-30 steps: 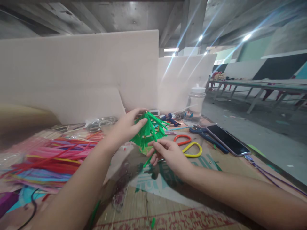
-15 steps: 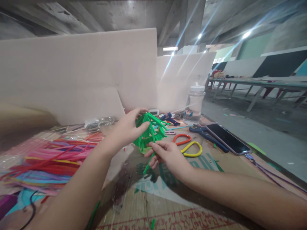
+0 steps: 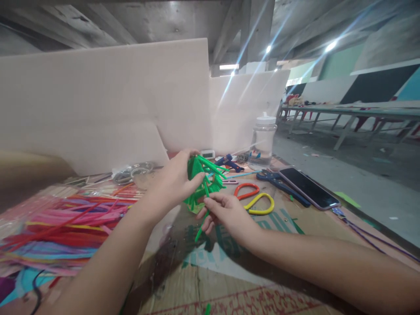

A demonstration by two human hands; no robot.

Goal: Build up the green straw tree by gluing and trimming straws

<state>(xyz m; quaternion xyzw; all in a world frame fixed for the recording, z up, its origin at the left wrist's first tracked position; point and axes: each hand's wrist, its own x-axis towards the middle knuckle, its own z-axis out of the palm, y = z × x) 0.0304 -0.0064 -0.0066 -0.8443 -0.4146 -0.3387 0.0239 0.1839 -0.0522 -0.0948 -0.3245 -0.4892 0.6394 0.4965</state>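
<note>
A green pipe-cleaner structure (image 3: 214,185), with strands fanning from its top, is held above the cardboard-covered table (image 3: 177,280). My left hand (image 3: 183,175) is closed around its left side, thumb in front; its other fingers are partly hidden behind. Just below, my right hand (image 3: 223,212) pinches a single green pipe cleaner (image 3: 201,228) between thumb and fingertips. That strand slants down past the fingers, its upper part reaching up against the structure. Beside the right hand lie the scissors' red and yellow handle loops (image 3: 261,204).
Bundles of coloured pipe cleaners (image 3: 68,223) lie at the left. A blue glue gun (image 3: 230,163), a water bottle (image 3: 262,142), dark blue pliers (image 3: 285,187) and a phone (image 3: 308,188) stand or lie at the back right. White boards (image 3: 108,100) rise behind the table.
The view has shifted slightly, so the surroundings sit a little further left. Both hands keep their hold on the green pieces, with the right hand's strand tilted slightly differently.
</note>
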